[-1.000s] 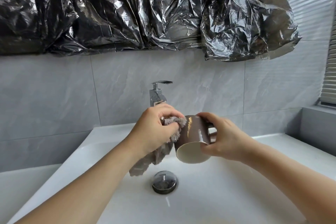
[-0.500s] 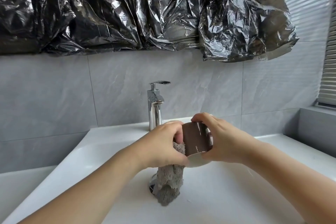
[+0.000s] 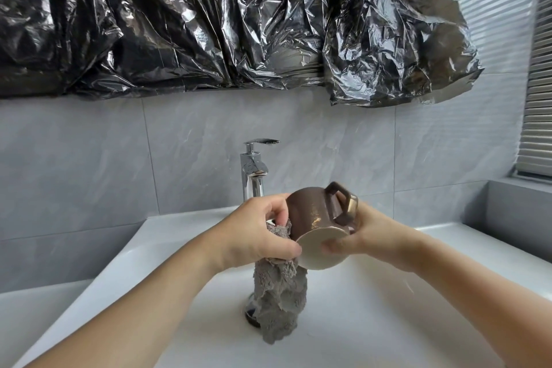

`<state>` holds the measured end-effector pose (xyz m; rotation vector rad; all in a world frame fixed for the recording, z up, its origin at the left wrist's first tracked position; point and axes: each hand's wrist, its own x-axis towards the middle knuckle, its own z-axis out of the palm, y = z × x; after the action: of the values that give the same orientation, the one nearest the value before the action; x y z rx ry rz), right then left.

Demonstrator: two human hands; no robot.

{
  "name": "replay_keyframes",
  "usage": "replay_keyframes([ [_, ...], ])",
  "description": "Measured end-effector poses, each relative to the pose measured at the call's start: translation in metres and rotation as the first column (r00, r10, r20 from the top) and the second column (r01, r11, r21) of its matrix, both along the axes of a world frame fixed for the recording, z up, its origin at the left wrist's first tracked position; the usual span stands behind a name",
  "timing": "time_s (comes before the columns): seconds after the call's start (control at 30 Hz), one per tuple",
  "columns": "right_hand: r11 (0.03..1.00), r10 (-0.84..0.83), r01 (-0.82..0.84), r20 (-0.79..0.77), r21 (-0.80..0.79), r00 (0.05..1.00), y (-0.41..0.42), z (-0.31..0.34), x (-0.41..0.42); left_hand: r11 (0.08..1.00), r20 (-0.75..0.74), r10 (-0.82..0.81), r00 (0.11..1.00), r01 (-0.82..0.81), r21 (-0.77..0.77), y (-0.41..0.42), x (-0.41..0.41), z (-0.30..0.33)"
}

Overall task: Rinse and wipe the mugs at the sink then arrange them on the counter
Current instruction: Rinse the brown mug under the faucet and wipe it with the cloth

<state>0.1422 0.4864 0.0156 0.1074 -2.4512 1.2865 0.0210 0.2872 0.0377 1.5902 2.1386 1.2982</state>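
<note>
Glossy brown ceramic mug [image 3: 313,215] tilted over white sink [image 3: 388,308], gripped by right hand [image 3: 363,234]; left hand [image 3: 257,236] clutching fluffy grey cloth [image 3: 277,293] against it; no readable writing.

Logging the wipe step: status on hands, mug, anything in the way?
Left hand grips grey cloth against mug side. Right hand holds brown mug tilted, base toward camera, over sink. Faucet behind; nothing blocking.

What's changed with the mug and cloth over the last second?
The mug has turned so its handle points up, base toward the camera. The left hand slid the cloth down its side, covering the drain. The right hand still holds the mug.
</note>
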Motion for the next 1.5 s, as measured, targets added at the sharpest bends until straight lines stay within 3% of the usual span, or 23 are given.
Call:
replay_keyframes([
  [0.2, 0.988, -0.141, 0.149, -0.14, 0.05, 0.98, 0.0, 0.0, 0.003, 0.993, 0.167, -0.107, 0.98, 0.096, 0.072, 0.0, 0.002, 0.004],
  [0.3, 0.98, -0.169, 0.187, -0.203, 0.073, 0.964, -0.004, 0.002, 0.007, 0.971, 0.188, -0.024, 0.982, -0.021, 0.237, 0.004, 0.0, 0.006],
  [0.4, 0.963, -0.155, 0.194, -0.204, 0.187, 0.967, -0.013, 0.006, 0.01, 0.869, 0.255, 0.078, 0.964, -0.191, 0.456, 0.011, -0.001, 0.007],
  [0.5, 0.919, -0.156, 0.209, -0.18, 0.333, 0.971, -0.016, 0.004, 0.009, 0.777, 0.325, 0.133, 0.936, -0.302, 0.553, 0.016, 0.005, 0.01],
  [0.6, 0.901, -0.173, 0.221, -0.16, 0.374, 0.972, -0.016, 0.002, 0.006, 0.826, 0.368, 0.046, 0.929, -0.243, 0.508, 0.02, 0.018, 0.008],
  [0.73, 0.911, -0.201, 0.264, -0.218, 0.317, 0.955, -0.013, 0.001, 0.005, 0.939, 0.413, -0.036, 0.91, -0.111, 0.327, 0.015, 0.023, 0.005],
  [0.9, 0.94, -0.195, 0.259, -0.274, 0.22, 0.942, -0.013, 0.001, 0.005, 0.836, 0.231, 0.216, 0.949, -0.302, 0.458, 0.02, 0.018, 0.002],
  [0.97, 0.937, -0.217, 0.281, -0.286, 0.206, 0.933, -0.013, 0.001, 0.004, 0.823, 0.086, 0.331, 0.94, -0.332, 0.461, 0.019, 0.016, 0.0],
  [1.03, 0.927, -0.269, 0.329, -0.293, 0.179, 0.917, -0.01, 0.001, 0.003, 0.853, -0.069, 0.33, 0.941, -0.266, 0.449, 0.019, 0.016, -0.001],
  [1.13, 0.904, -0.337, 0.395, -0.295, 0.162, 0.894, -0.002, 0.002, 0.002, 0.91, -0.221, 0.18, 0.959, -0.077, 0.407, 0.016, 0.028, -0.002],
  [1.2, 0.896, -0.324, 0.39, -0.287, 0.213, 0.901, -0.002, 0.003, 0.005, 0.923, -0.237, 0.154, 0.959, -0.054, 0.381, 0.017, 0.035, -0.001],
  [1.33, 0.857, -0.23, 0.31, -0.234, 0.411, 0.945, -0.017, 0.005, 0.005, 0.86, -0.167, 0.277, 0.946, -0.167, 0.482, 0.018, 0.032, 0.006],
  [1.43, 0.854, -0.235, 0.302, -0.204, 0.424, 0.95, -0.023, 0.004, 0.005, 0.833, -0.052, 0.308, 0.95, -0.243, 0.498, 0.019, 0.03, 0.005],
  [1.5, 0.858, -0.244, 0.312, -0.211, 0.408, 0.947, -0.023, 0.004, 0.006, 0.843, -0.059, 0.304, 0.951, -0.24, 0.48, 0.02, 0.032, 0.001],
])
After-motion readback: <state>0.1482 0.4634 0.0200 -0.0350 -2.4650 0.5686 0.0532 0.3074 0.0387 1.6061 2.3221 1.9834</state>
